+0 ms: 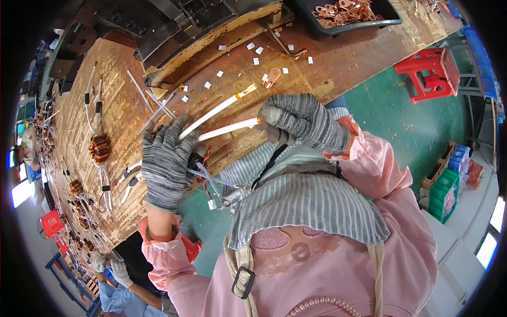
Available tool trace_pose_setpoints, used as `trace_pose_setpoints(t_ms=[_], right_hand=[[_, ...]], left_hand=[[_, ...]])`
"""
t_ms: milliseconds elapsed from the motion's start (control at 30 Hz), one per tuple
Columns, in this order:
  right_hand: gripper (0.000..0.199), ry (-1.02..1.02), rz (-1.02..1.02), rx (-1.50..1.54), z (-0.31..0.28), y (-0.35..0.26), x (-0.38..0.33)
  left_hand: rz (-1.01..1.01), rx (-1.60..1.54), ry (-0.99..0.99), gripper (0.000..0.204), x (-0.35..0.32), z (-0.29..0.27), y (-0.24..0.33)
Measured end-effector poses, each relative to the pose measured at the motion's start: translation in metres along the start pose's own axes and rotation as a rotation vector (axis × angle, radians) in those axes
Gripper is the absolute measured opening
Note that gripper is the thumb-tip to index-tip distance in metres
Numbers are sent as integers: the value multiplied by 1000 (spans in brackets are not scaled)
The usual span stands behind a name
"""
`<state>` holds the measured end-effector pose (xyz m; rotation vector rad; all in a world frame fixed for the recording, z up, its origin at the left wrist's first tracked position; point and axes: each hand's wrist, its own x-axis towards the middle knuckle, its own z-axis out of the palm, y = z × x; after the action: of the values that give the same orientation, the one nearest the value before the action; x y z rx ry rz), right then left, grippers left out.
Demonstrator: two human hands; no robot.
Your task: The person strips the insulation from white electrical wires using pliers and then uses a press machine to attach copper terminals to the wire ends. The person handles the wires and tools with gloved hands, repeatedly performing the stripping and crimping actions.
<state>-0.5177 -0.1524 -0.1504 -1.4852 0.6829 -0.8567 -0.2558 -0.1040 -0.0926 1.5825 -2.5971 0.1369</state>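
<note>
While your left hand in its grey-and-black striped knit glove [168, 158] is curled over the two white-sleeved cables near the counter's [338, 58] near edge, your matching gloved right hand [303, 119] pinches the end of the lower cable [229, 128] between bent fingers; how firmly, you can't tell from here. The upper cable [214, 112] points its bare, copper-coloured tip towards the far edge, unsupported, so a brush against the flat copper ring lug [272, 77] could splay its strands. Knit fingers might catch and fray the lower end too. Thin blue-grey wires [211, 177] hang past the near edge by your striped apron [311, 203]; if they snag, they could tug the cables from your grip.
</note>
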Motion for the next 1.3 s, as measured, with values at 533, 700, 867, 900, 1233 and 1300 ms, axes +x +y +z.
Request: trace_pose_setpoints(t_ms=[533, 700, 867, 900, 1233, 1300], right_hand=[[31, -54, 258, -7, -13, -23, 7], [28, 200, 23, -316, -59, -48, 27], [26, 257, -110, -483, -109, -68, 64], [26, 260, -138, -534, -116, -71, 73], [20, 311, -151, -1135, -203, -29, 293], [21, 548, -231, -1283, -236, 16, 351]], left_hand=[[-75, -67, -117, 31, -10, -4, -5], [-24, -77, -58, 34, -8, 5, -4], [-102, -74, -13, 32, -4, 4, -3], [-126, -66, -55, 32, -3, 4, -3], [-116, 6, -154, 20, -2, 11, 1], [-90, 31, -190, 19, 0, 9, 2]])
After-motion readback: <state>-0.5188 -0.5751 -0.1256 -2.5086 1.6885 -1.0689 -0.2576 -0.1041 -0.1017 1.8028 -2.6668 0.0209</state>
